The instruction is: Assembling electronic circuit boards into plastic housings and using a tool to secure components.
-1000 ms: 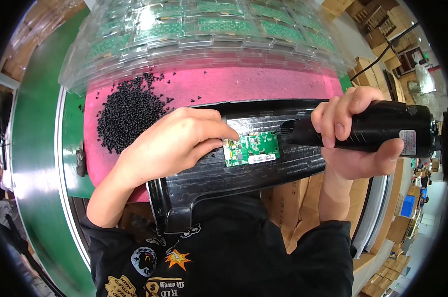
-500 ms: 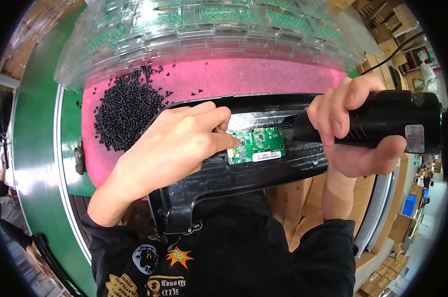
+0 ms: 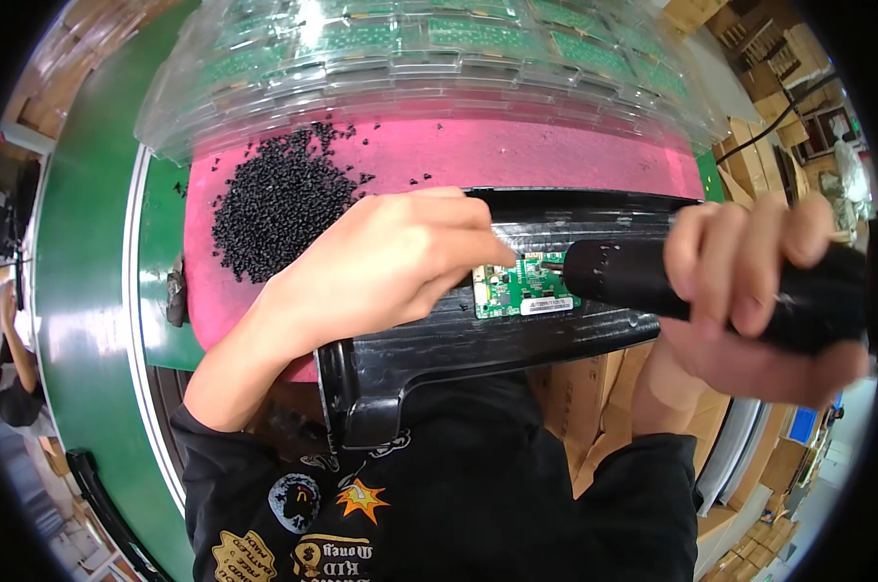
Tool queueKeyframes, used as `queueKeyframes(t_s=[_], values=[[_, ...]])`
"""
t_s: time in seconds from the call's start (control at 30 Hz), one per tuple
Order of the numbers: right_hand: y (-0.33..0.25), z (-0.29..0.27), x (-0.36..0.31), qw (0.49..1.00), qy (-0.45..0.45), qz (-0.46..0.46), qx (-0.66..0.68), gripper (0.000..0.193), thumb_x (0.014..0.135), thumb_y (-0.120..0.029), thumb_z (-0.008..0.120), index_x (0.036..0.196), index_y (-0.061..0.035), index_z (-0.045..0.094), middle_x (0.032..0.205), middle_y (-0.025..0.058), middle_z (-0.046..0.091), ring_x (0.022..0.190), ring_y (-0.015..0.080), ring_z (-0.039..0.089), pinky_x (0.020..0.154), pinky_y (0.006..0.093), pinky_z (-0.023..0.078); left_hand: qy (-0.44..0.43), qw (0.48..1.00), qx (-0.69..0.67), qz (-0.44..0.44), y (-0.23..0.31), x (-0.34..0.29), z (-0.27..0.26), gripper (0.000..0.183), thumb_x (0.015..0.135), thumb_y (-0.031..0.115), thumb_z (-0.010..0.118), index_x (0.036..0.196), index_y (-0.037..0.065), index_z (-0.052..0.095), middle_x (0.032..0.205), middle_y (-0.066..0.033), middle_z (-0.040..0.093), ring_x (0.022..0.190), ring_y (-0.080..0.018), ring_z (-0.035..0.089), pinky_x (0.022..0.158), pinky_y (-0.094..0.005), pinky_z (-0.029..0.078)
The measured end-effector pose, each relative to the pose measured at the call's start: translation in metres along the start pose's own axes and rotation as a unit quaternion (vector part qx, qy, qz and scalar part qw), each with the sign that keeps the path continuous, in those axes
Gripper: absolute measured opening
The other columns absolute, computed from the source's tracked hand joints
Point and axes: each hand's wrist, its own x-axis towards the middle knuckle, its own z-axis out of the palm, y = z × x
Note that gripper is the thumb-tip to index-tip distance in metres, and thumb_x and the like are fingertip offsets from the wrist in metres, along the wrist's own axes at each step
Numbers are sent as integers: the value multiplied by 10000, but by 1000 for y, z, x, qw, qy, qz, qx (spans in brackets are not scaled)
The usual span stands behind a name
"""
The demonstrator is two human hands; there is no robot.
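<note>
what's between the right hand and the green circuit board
Head view: the front of the black tool, held in the right hand, with its thin tip over the green board.

— What's in the right hand [image 3: 749,281]?
— A black handheld tool [image 3: 623,276], its tip at the green circuit board [image 3: 502,299]; the left hand [image 3: 400,260] bends over the board's left end; a black casing [image 3: 439,354] lies beneath.
— Beyond?
— Small black pieces [image 3: 274,209] heaped on a pink mat [image 3: 565,160]; clear trays [image 3: 439,73].
</note>
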Motion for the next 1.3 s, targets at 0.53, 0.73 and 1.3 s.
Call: queueKeyframes(t_s=[0.53,0.73,1.3], values=[[7,23,10,999,-28,-17,-4,587,747,-538,735,1019,-86,477,651,-39,532,471,81,500,527,241,442,117,967,-226,-20,2,-1,-8,233,724,1,778,944,-11,704,869,-111,710,805,-257,694,708,-328,554],[38,17,4,993,-30,81,-75,741,767,-733,678,1041,-71,488,649,-29,517,473,92,480,520,268,430,-142,981,-47,-127,5,-9,-12,215,733,135,788,883,32,672,839,-93,670,808,-304,663,685,-398,525],[48,45,15,971,-9,180,-159,738,768,-726,685,1004,-57,480,612,-10,482,461,86,418,458,243,348,-70,988,33,-133,9,-17,-6,122,794,106,627,794,-5,576,814,-150,614,747,-359,635,643,-447,528]])
